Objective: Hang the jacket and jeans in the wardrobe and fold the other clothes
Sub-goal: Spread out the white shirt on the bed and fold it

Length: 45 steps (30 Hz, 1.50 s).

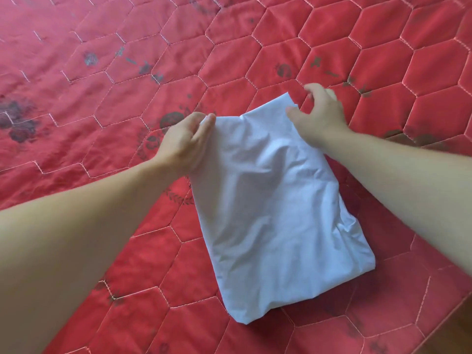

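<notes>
A white garment (275,200), folded into a narrow rectangle, lies on the red quilted bedspread (127,72) in the middle of the head view. My left hand (186,141) pinches its far left corner between thumb and fingers. My right hand (319,111) holds the far right corner with curled fingers, and that corner is lifted slightly off the bed. The near end of the garment rests flat. No jacket or jeans are in view.
The bedspread has hexagonal stitching and dark flower prints, and it fills nearly the whole view. Its edge runs along the bottom right corner, with a strip of brown floor (457,335) beyond it.
</notes>
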Motion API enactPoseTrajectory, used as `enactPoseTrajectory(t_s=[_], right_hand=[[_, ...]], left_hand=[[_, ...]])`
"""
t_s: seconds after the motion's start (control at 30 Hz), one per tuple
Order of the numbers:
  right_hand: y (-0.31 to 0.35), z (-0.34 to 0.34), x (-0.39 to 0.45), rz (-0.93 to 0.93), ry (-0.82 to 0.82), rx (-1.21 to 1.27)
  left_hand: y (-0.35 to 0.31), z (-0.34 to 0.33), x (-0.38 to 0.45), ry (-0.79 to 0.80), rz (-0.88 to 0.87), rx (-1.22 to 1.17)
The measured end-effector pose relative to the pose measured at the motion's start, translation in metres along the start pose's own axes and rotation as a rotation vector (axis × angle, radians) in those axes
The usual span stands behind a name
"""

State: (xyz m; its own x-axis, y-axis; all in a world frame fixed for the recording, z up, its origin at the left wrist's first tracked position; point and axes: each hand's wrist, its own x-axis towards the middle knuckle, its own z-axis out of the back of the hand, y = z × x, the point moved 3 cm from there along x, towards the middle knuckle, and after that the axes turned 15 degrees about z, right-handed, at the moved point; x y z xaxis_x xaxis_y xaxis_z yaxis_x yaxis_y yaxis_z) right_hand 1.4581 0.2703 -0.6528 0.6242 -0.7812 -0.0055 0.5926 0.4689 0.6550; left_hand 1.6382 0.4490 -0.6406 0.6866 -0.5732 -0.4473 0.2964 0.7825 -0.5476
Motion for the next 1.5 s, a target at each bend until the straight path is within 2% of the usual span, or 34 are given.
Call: enactPoseTrajectory(t_s=[0.1, 0.17, 0.27, 0.33, 0.47, 0.7, 0.8, 0.87, 0.93, 1.03, 1.13, 1.27, 1.4, 1.5], right_hand=[[0.002, -0.009, 0.027, -0.056, 0.202, 0.049], [0.005, -0.007, 0.036, -0.03, 0.178, 0.128], [0.004, 0.0, 0.036, -0.007, 0.051, 0.163], [-0.002, 0.002, 0.03, -0.032, 0.059, 0.146], [-0.017, -0.002, 0.022, 0.002, 0.166, -0.039], [-0.019, -0.005, 0.026, 0.104, 0.101, -0.327], [-0.017, -0.006, 0.023, 0.106, 0.072, -0.372], [-0.006, -0.006, 0.014, 0.212, -0.031, -0.384], [0.013, -0.013, -0.007, 0.417, -0.096, -0.367], [0.031, -0.048, -0.062, 0.656, 0.038, -0.347], [0.019, -0.072, -0.102, 0.62, 0.215, -0.414], [0.014, -0.072, -0.102, 0.591, 0.23, -0.495], [0.051, -0.08, -0.135, 0.578, 0.162, -0.38], [0.063, -0.101, -0.185, 0.663, 0.288, -0.432]], left_hand=[[0.005, 0.002, 0.006, -0.02, -0.02, 0.047], [0.009, 0.003, 0.01, -0.041, -0.014, 0.065], [0.015, 0.002, 0.015, -0.091, 0.01, 0.113], [0.017, 0.001, 0.018, -0.124, 0.035, 0.17], [0.012, -0.005, 0.02, -0.148, 0.048, 0.314], [0.014, -0.015, 0.028, -0.215, -0.011, 0.488], [0.015, -0.02, 0.029, -0.247, -0.042, 0.503], [0.016, -0.021, 0.03, -0.256, -0.056, 0.503], [0.017, -0.02, 0.031, -0.263, -0.067, 0.484], [0.018, -0.02, 0.033, -0.256, -0.061, 0.466], [0.02, -0.022, 0.033, -0.27, -0.076, 0.49], [0.017, -0.023, 0.033, -0.279, -0.062, 0.514], [0.014, -0.026, 0.018, -0.32, 0.004, 0.43], [0.016, -0.03, 0.0, -0.342, -0.038, 0.357]])
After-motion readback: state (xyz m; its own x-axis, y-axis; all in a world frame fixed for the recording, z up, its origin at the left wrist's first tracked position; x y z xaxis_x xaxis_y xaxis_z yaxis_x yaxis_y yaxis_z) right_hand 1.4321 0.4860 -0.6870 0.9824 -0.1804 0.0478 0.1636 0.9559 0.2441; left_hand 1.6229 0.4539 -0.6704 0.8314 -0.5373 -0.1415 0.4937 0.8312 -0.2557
